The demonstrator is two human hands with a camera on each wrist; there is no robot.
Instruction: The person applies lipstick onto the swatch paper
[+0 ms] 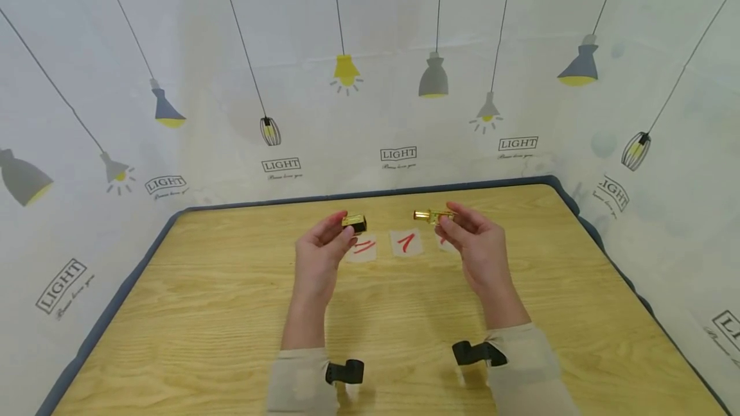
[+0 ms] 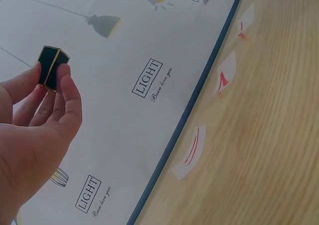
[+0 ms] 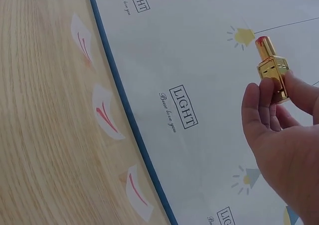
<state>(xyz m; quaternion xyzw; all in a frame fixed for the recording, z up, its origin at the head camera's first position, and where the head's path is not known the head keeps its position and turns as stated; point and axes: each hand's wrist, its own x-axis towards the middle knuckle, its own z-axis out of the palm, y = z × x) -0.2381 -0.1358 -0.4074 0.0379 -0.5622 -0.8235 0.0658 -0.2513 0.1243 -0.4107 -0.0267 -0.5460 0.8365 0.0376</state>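
Between thumb and fingers, my left hand pinches a lipstick cap, black with gold edges. The left wrist view shows the cap tilted, its dark faces toward the camera. Opposite it, my right hand holds a gold lipstick tube by its square base. In the right wrist view the tube stands tilted, with a reddish tip at the top of its round gold neck. Cap and tube are apart, both raised above the table, with a gap between them.
Three white paper pieces with red marks lie in a row on the wooden table; the middle one sits below the gap between the hands. A dark blue edging borders the table. Behind it hangs a lamp-print backdrop.
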